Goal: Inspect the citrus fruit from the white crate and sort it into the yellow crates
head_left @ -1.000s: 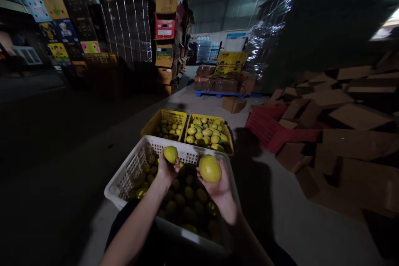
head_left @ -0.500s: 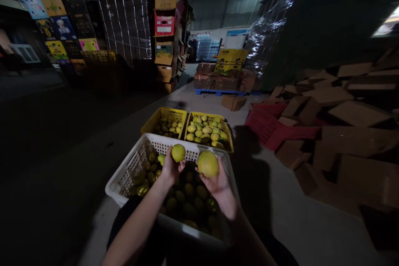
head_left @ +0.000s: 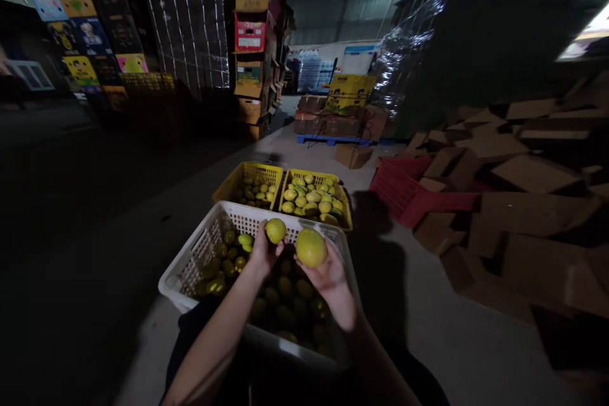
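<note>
My left hand (head_left: 263, 255) is closed around a yellow-green lemon (head_left: 275, 231), its fingers partly hidden behind the fruit. A larger-looking, paler lemon (head_left: 311, 248) sits in my right hand (head_left: 332, 274), with fingers and thumb curled about it. Both fruits are held side by side, a small gap apart, above a white perforated crate (head_left: 190, 260). Many lemons lie in that crate, the nearer ones in deep shadow. Two brighter green-yellow lemons (head_left: 245, 240) rest just left of my left hand.
Beyond the white crate stand a left yellow crate (head_left: 228, 185) and a right yellow crate (head_left: 349, 209), both holding lemons. A red crate (head_left: 399, 193) and heaped cardboard boxes (head_left: 533, 216) lie at right. Stacked cartons (head_left: 250, 70) and a blue pallet (head_left: 328, 139) are behind.
My right hand has brought its lemon slightly left, closer to the one in my left hand. The lemon in the left hand has shifted a little right. The camera view has turned slightly.
</note>
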`<action>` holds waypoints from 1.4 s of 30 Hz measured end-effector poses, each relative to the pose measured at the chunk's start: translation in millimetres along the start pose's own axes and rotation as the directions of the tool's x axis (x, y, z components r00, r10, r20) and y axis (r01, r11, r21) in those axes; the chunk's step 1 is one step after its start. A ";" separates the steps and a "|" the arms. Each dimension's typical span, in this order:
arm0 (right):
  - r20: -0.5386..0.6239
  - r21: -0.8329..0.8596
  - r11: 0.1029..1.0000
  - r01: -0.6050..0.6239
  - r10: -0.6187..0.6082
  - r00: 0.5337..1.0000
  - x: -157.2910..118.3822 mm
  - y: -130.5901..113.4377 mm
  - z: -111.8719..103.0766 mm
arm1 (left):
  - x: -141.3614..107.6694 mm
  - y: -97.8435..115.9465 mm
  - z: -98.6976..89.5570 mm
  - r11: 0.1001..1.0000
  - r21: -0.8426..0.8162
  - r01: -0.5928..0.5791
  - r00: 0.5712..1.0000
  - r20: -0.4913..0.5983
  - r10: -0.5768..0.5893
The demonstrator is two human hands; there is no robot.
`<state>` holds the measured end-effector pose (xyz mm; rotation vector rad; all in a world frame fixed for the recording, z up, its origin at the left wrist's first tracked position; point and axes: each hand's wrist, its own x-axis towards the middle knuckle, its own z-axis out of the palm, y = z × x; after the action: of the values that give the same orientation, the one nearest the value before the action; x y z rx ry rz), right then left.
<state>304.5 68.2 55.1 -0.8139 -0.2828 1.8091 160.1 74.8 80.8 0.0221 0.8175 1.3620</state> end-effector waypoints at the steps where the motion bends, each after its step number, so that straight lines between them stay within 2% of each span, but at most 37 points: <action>1: 0.003 0.005 1.000 0.009 -0.009 1.000 1.9 0.1 -1.5 | 0.4 -0.1 0.2 1.000 0.006 0.012 1.000 0.022 -0.012; 6: 0.115 -0.040 0.996 -0.075 0.079 0.990 7.6 0.9 -8.4 | 4.0 -2.3 -1.0 0.998 0.036 0.047 0.994 0.096 -0.051; 8: 0.123 -0.044 0.998 -0.052 0.057 0.991 5.1 0.4 -8.3 | 4.1 -3.6 -0.6 0.999 0.034 0.032 0.995 0.090 -0.035; 10: 0.106 -0.023 1.000 0.006 -0.003 0.994 0.8 -0.7 -6.6 | 3.1 -4.2 0.7 1.000 0.026 0.006 0.997 0.072 -0.007; 13: 0.052 0.001 1.000 0.031 -0.031 0.998 -3.2 -2.1 -5.0 | 1.5 -3.8 3.1 0.999 0.032 -0.008 0.997 0.077 0.005; 17: 0.073 -0.012 0.999 0.038 -0.037 0.997 0.7 -1.5 -7.6 | 2.3 -3.6 5.0 0.999 0.029 0.042 0.991 0.123 -0.045; 20: 0.094 -0.048 0.999 0.002 0.003 0.996 5.2 0.3 -9.5 | 3.8 -5.2 6.0 0.998 0.042 0.039 0.992 0.120 -0.044; 23: 0.075 -0.043 0.999 -0.019 0.022 0.997 6.0 1.3 -9.0 | 3.2 -6.2 7.1 0.999 0.042 0.008 0.995 0.100 -0.012; 27: 0.039 0.010 1.000 -0.014 0.013 0.999 2.2 -2.0 -6.0 | -0.6 -1.6 7.7 0.997 -0.032 0.063 0.996 0.072 -0.061; 30: -0.008 0.031 1.000 0.002 -0.002 1.000 -1.7 -7.2 -4.2 | -3.0 3.4 7.0 0.993 -0.087 0.086 0.991 0.107 -0.077; 34: -0.010 0.060 0.998 0.010 -0.009 1.000 -5.4 -12.5 -3.2 | -3.3 5.1 6.2 0.986 -0.124 0.109 0.987 0.135 -0.092; 38: -0.006 0.052 0.998 -0.018 0.018 1.000 -5.2 -11.1 -3.1 | -0.8 2.0 5.5 0.989 -0.104 0.101 0.989 0.118 -0.089; 42: 0.012 0.069 0.997 0.026 -0.026 1.000 -3.2 -7.2 -3.4 | 3.1 -0.3 0.9 0.991 -0.043 0.126 0.982 0.144 -0.118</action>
<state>312.6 67.4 57.8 -0.7470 -0.2374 1.7907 160.7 77.8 79.7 0.0268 0.6537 1.2506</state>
